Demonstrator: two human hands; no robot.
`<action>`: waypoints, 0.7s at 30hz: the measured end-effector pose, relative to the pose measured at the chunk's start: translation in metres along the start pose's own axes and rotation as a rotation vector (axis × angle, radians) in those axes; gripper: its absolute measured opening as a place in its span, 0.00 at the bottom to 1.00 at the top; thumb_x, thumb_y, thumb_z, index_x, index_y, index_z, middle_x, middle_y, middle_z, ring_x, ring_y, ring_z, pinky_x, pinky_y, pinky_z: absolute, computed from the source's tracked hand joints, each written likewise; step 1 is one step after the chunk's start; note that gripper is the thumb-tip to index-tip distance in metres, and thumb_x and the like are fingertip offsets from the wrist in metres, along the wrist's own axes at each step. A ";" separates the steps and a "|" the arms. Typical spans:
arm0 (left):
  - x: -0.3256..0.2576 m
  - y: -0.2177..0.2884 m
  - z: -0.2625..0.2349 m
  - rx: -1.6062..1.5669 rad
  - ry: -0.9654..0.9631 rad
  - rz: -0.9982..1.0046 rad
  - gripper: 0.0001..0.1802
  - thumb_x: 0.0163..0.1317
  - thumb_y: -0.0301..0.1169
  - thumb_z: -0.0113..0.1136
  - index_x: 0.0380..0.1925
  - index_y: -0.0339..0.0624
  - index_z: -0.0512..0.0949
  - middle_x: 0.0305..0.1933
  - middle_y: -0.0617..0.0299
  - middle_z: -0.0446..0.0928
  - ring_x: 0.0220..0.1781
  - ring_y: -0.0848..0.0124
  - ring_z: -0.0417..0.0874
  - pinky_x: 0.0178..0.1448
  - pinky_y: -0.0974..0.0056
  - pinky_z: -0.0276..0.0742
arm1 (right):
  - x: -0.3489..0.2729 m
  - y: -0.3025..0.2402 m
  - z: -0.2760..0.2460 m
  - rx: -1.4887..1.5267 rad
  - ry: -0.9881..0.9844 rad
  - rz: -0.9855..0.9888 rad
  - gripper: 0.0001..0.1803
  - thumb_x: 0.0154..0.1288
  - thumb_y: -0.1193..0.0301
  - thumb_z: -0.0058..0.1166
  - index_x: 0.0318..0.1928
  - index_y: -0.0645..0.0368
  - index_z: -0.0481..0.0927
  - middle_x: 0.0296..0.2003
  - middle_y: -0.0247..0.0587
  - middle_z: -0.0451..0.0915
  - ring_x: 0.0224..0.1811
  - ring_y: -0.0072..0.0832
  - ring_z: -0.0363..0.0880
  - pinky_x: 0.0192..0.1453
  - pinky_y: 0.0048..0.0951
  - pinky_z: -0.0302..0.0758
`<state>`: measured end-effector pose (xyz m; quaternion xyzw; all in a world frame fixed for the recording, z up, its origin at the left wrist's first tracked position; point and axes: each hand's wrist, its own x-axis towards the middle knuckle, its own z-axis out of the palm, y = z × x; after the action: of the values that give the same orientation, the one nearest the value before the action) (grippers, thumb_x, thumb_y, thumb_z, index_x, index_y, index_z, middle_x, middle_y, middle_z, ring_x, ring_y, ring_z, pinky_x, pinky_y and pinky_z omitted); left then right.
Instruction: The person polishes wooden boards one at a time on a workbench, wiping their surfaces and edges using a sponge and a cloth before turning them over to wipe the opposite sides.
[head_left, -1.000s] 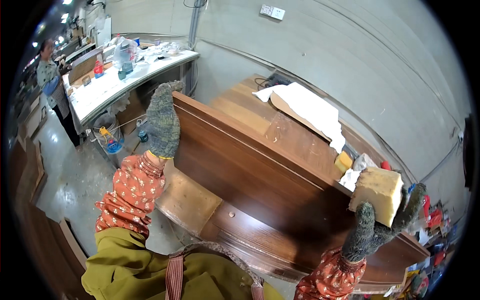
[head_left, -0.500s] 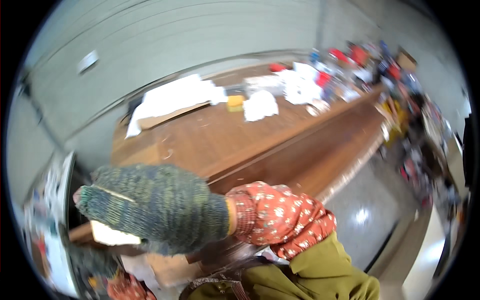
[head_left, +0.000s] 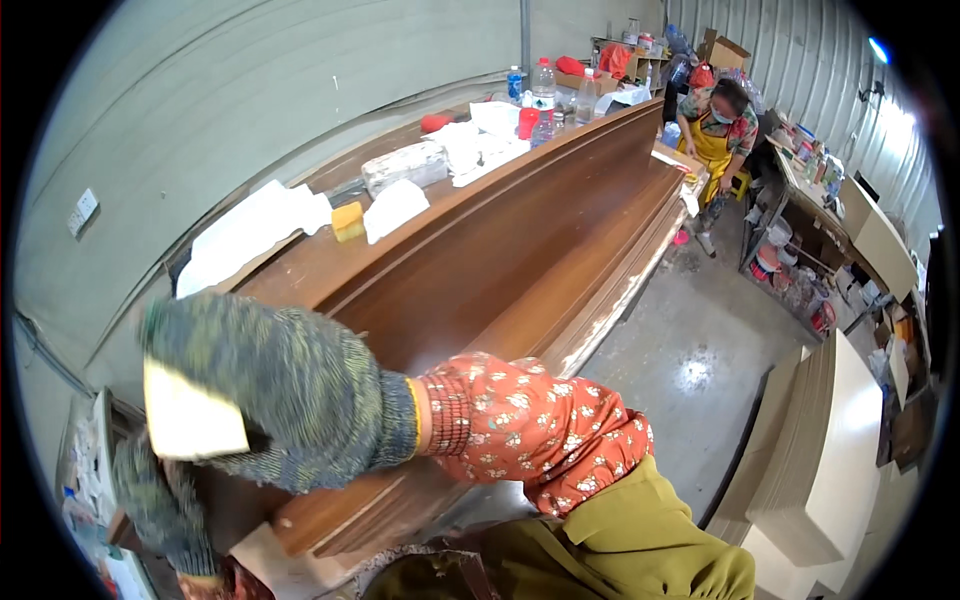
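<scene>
Brown board [head_left: 510, 255] looks coloured, remaining work unclear; at near left my right hand [head_left: 300, 385] grasps a pale block [head_left: 190, 412], my left hand [head_left: 162, 495] indistinct in its grip.

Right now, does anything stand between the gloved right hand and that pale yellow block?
Nothing visible does: the right hand is gripping the pale yellow block directly. The left hand is just below the block in the picture, not between them; whether it touches the block, I can't tell.
</scene>
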<state>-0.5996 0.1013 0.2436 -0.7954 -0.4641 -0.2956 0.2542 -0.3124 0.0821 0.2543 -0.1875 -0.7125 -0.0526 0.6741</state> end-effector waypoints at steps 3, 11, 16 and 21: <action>0.013 -0.027 0.027 0.205 0.071 0.098 0.18 0.58 0.32 0.53 0.47 0.38 0.75 0.49 0.53 0.75 0.51 0.55 0.74 0.59 0.55 0.66 | 0.008 -0.003 -0.001 -0.188 -0.214 -0.278 0.35 0.52 0.66 0.59 0.63 0.52 0.64 0.60 0.46 0.66 0.61 0.43 0.67 0.63 0.43 0.66; 0.019 0.047 0.097 0.159 0.188 -0.006 0.13 0.64 0.36 0.53 0.44 0.42 0.77 0.43 0.55 0.77 0.43 0.57 0.77 0.50 0.57 0.70 | -0.059 0.099 -0.062 -0.523 -0.133 -0.122 0.35 0.46 0.74 0.61 0.59 0.58 0.66 0.56 0.47 0.70 0.60 0.40 0.68 0.63 0.37 0.65; -0.006 0.040 0.133 0.170 0.214 -0.025 0.11 0.64 0.35 0.52 0.39 0.41 0.78 0.38 0.55 0.78 0.38 0.57 0.78 0.45 0.59 0.71 | -0.103 0.166 -0.168 -0.842 0.116 0.071 0.35 0.50 0.71 0.64 0.60 0.60 0.65 0.53 0.49 0.71 0.55 0.43 0.70 0.61 0.38 0.67; 0.034 0.083 0.114 0.163 0.284 0.049 0.11 0.64 0.33 0.54 0.40 0.38 0.78 0.39 0.54 0.78 0.40 0.57 0.78 0.47 0.59 0.71 | -0.071 0.167 -0.212 -1.050 0.147 0.036 0.38 0.50 0.66 0.66 0.60 0.60 0.64 0.52 0.50 0.70 0.55 0.43 0.70 0.59 0.37 0.68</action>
<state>-0.4859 0.1627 0.1774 -0.7334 -0.4265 -0.3603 0.3879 -0.0547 0.1529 0.1729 -0.5078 -0.5378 -0.4038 0.5384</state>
